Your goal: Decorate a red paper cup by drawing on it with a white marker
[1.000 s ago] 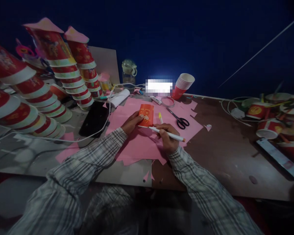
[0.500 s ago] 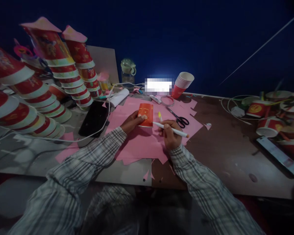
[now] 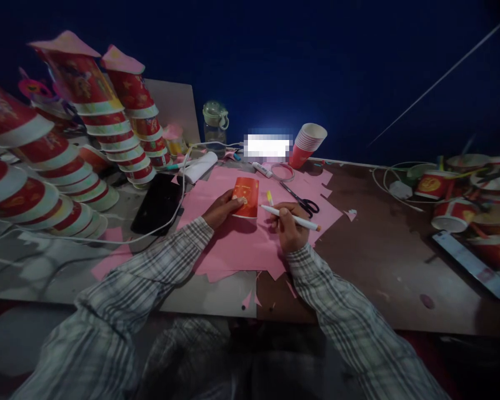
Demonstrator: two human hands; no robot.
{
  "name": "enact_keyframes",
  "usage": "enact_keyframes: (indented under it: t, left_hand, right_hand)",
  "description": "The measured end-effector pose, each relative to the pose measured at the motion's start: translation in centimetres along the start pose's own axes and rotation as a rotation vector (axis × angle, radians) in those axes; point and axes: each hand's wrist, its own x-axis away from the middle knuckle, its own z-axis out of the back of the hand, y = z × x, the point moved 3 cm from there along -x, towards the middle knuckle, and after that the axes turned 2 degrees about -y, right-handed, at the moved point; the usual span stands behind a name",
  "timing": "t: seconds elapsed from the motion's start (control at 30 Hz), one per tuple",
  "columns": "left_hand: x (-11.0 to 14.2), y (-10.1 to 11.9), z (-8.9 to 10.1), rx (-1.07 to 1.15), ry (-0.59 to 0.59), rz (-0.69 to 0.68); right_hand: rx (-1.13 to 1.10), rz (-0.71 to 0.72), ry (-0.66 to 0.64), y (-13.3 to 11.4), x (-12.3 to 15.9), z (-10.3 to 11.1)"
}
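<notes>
Red cup [image 3: 249, 191] pinched in left hand [image 3: 220, 209]; right hand [image 3: 292, 232], clasping a pen [image 3: 303, 222], has edged away, marking seemingly paused.

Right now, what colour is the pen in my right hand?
The pen is white, with an orange back end; the head view shows it.

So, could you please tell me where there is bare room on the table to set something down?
The widest bare patch is the brown tabletop between the pink paper, the right sleeve and the pale-screened phone. It is crowded at left, with cup towers and a black phone, and at far right, among cups.
</notes>
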Motion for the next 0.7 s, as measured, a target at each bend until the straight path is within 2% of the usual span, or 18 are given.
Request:
enact_keyframes:
  t: [0.1, 0.17, 0.27, 0.47, 0.53, 0.7]
  left_hand:
    - [-0.1, -0.2, 0.1, 0.006, -0.005, -0.033]
    - [-0.2, -0.3, 0.2, 0.017, -0.018, -0.035]
    - [-0.3, -0.3, 0.2, 0.015, -0.018, -0.038]
    - [-0.2, -0.3, 0.1, 0.082, -0.022, 0.022]
    - [-0.2, -0.4, 0.1, 0.087, -0.017, 0.015]
    - [-0.4, -0.5, 0.3, 0.083, -0.016, -0.028]
  right_hand:
    - [0.072, 0.035, -0.136, -0.5, 0.9, -0.5]
    - [0.129, 0.05, -0.177, -0.7, 1.4, -0.8]
    - [0.138, 0.019, -0.154, -0.5, 1.3, -0.9]
    - [0.006, -0.042, 0.013, 0.3, 0.0, 0.0]
    - [0.02, -0.02, -0.006, 0.2, 0.2, 0.1]
    - [0.139, 0.064, -0.152, -0.7, 1.3, -0.6]
